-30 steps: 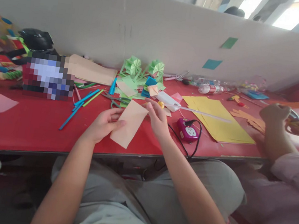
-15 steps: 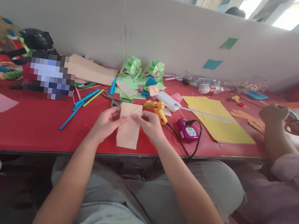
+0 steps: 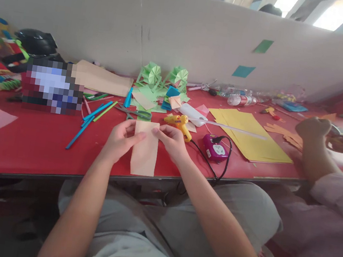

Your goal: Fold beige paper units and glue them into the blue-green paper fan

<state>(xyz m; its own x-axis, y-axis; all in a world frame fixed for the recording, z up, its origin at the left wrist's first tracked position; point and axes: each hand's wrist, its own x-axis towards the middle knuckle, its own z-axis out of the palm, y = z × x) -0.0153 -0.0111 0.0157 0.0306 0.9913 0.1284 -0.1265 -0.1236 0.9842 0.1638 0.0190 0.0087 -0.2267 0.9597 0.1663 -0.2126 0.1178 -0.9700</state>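
A strip of pale peach paper [image 3: 144,154] hangs between my hands, just over the front part of the red table. My left hand [image 3: 122,140] pinches its left edge near the top, thumb lying on the front face. On the opposite edge, my right hand [image 3: 171,141] grips the paper between thumb and fingers; some fingertips are hidden behind it. Right behind the paper lie scissors [image 3: 130,112] with dark blades. A yellow hot glue gun [image 3: 181,123] rests close beyond my right hand, its black cord running to a purple power socket [image 3: 215,148].
Blue and green paper sticks [image 3: 86,126] lie to the left, and yellow sheets [image 3: 250,136] to the right. Folded green paper models [image 3: 150,74] stand by the partition [image 3: 94,18]. At the right, a co-worker's hand [image 3: 313,128] is over the table [image 3: 36,147].
The peach paper has tipped so more of its length shows, its lower end coming slightly down and left. Both hands keep their hold. The view has shifted slightly.
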